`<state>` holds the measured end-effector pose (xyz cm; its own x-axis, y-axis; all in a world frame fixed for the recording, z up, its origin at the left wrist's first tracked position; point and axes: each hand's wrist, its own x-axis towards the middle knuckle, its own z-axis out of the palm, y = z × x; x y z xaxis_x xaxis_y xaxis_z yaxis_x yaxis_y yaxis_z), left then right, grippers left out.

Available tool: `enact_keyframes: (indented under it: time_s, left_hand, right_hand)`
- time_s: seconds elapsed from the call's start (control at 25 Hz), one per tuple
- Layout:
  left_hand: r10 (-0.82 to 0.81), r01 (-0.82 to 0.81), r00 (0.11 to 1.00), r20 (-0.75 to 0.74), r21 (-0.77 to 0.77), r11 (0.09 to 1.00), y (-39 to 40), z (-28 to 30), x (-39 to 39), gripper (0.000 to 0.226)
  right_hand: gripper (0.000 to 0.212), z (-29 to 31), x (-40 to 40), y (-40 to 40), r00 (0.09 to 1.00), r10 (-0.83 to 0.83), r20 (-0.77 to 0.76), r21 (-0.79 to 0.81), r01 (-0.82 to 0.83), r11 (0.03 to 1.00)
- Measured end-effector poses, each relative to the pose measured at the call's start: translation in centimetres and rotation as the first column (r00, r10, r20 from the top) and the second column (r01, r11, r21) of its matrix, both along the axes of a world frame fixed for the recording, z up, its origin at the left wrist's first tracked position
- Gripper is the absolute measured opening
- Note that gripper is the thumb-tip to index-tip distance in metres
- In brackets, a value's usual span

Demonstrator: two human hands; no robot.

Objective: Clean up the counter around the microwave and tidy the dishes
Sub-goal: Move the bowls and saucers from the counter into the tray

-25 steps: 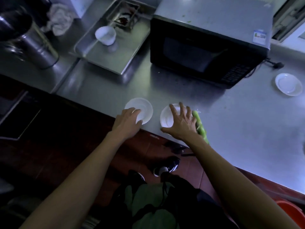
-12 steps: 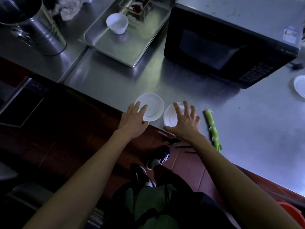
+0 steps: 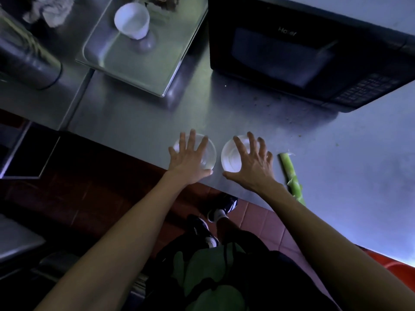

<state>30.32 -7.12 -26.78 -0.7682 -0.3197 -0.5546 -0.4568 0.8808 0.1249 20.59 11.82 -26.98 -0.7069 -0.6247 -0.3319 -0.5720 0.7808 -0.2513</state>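
Both hands are spread wide, the left hand over one white dish and the right hand over the other dish, near the counter edge, so a careless sideways slide could knock one off.

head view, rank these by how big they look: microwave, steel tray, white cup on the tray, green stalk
1. microwave, largest
2. steel tray
3. green stalk and white cup: unsure. The stalk is longer but thin, the cup is wider, and the stalk lies nearer the camera.
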Motion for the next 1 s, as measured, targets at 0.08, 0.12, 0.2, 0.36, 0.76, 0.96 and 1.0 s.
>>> enact_keyframes:
  time_s: [0.08, 0.12, 0.2, 0.36, 0.76, 0.96, 1.0]
  left_hand:
    - [0.005, -0.005, 1.000, 0.001, -0.009, 1.000, 0.1, -0.1, -0.5, 0.115]
    - [0.004, -0.004, 1.000, -0.001, -0.020, 1.000, 0.1, -0.1, -0.8, 0.115]
    - [-0.001, 0.001, 1.000, -0.010, -0.052, 0.999, 0.1, 0.1, -1.0, 0.115]
    - [0.018, -0.020, 0.997, -0.072, -0.027, 0.999, -0.7, 0.3, -1.2, 0.112]
    - [-0.063, 0.058, 0.980, -0.191, -0.031, 0.998, -6.2, 4.0, -2.4, 0.112]
    - [-0.106, 0.100, 0.968, -0.229, -0.040, 0.994, -13.0, 6.3, -3.1, 0.111]
    - [-0.098, 0.092, 0.967, -0.234, -0.036, 0.995, -14.7, 6.6, -3.1, 0.112]
  right_hand:
    - [0.119, 0.0, -0.8, -0.3, 1.000, 0.004, 0.002, -0.002, -0.004, 1.000]
    - [0.119, 0.1, -1.2, -0.4, 1.000, -0.001, 0.004, -0.001, 0.001, 1.000]
    - [0.119, 0.2, -1.6, -0.4, 1.000, -0.009, 0.016, 0.002, 0.009, 1.000]
    - [0.117, 0.5, -2.5, -0.6, 1.000, -0.027, 0.014, 0.005, 0.027, 1.000]
    - [0.114, 3.9, -3.0, -6.5, 1.000, -0.016, -0.005, 0.011, 0.016, 1.000]
    - [0.112, 5.0, -2.3, -11.6, 0.997, -0.077, -0.015, 0.032, 0.078, 0.996]
    - [0.111, 5.3, -2.1, -12.7, 0.995, -0.093, -0.021, 0.031, 0.094, 0.995]
